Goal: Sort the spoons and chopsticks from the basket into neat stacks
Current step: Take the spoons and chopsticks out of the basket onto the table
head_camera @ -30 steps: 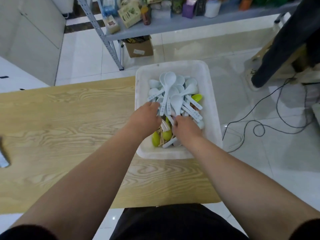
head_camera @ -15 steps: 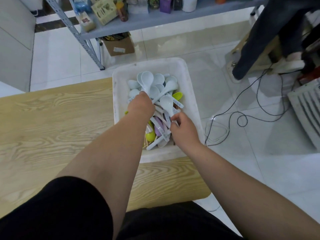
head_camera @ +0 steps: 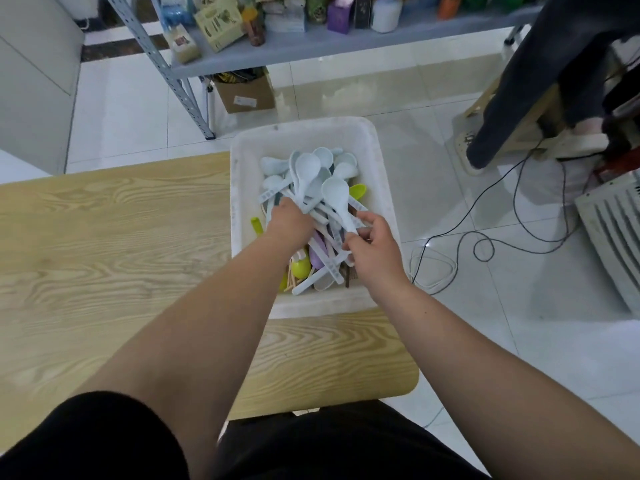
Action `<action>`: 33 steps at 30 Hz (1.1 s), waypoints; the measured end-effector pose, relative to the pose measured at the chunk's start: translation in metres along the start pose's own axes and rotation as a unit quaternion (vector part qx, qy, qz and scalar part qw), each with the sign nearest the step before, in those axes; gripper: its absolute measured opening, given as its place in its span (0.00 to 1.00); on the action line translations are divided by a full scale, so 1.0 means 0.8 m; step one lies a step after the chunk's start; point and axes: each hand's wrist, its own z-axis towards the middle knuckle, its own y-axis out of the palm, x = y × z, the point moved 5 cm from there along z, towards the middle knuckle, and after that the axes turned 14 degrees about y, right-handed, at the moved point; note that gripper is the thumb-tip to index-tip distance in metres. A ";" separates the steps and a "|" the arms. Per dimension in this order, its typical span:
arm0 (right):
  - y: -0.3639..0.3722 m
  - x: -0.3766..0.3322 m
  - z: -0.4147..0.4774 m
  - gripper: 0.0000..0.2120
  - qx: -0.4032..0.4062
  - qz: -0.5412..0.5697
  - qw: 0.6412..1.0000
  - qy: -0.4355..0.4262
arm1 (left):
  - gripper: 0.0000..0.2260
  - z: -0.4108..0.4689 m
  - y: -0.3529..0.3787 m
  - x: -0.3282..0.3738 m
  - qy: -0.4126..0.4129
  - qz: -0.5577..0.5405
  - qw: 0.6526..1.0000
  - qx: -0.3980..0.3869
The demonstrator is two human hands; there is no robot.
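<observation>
- Against 1.0 s ago, works with the hands spread apart along the pile rather than huddled low in the basket (head_camera: 304, 129); reaches farther in with the left hand (head_camera: 291, 223).
- Grips with the left hand a fanned bundle of pale blue spoons (head_camera: 306, 171) by the handles, fingers curled round them.
- Pinches with the right hand (head_camera: 374, 247) the handle of 1 more pale spoon (head_camera: 334, 190), thumb and fingertips closed on it; probably adds it to the bundle.
- Suggests gathering under way, with no stack yet laid on the surface (head_camera: 104, 254); sorting judged barely begun.
- Keeps every spoon inside the basket, at the far right corner of the surface.
- Points the gathered spoons bowls away, handles toward the body; runs their long axes roughly near-to-far, slightly fanned.
- Leaves the chopsticks (head_camera: 290, 282) low in the near left corner beside a yellow-green spoon (head_camera: 300, 266); mostly buried, axis unclear.
</observation>
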 end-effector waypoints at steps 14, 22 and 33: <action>0.144 0.055 -0.108 0.02 -0.217 0.065 0.970 0.091 | 0.05 -0.263 -0.043 -0.080 0.000 -0.342 0.937 0.068; 0.282 0.102 -0.215 0.19 -0.252 -0.050 0.962 0.095 | 0.08 -0.390 -0.101 -0.197 -0.031 -0.345 0.933 0.100; 0.519 0.185 -0.400 0.12 -0.358 -0.219 0.905 0.067 | 0.18 -0.587 -0.207 -0.394 -0.046 -0.379 0.903 0.197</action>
